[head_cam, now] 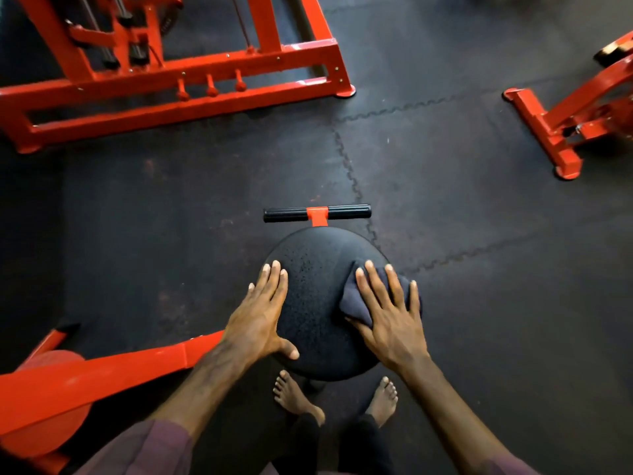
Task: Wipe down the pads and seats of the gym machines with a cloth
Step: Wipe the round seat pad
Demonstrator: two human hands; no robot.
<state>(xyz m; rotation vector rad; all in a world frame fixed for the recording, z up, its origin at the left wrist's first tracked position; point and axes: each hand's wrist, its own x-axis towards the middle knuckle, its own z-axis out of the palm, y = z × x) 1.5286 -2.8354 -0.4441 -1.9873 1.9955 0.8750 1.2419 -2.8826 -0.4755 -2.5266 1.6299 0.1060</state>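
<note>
Fingers (371, 279) flat on cloth (356, 303), seat (315, 269) edge

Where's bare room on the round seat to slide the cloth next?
Free: the middle and far half of the round black seat, between the left hand and the dark folded cloth, up to the black-gripped handlebar. Crowded: left edge under that hand, right edge under the right hand.

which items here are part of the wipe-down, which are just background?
In the job:
- round black seat
- dark cloth, pressed flat on the seat's right side
- right hand, fingers spread on the cloth
- left hand, flat on the seat's left edge

Background:
- black-grip handle bar beyond the seat
- red machine frame, far left
- red frame, far right
- rubber floor mat
</note>
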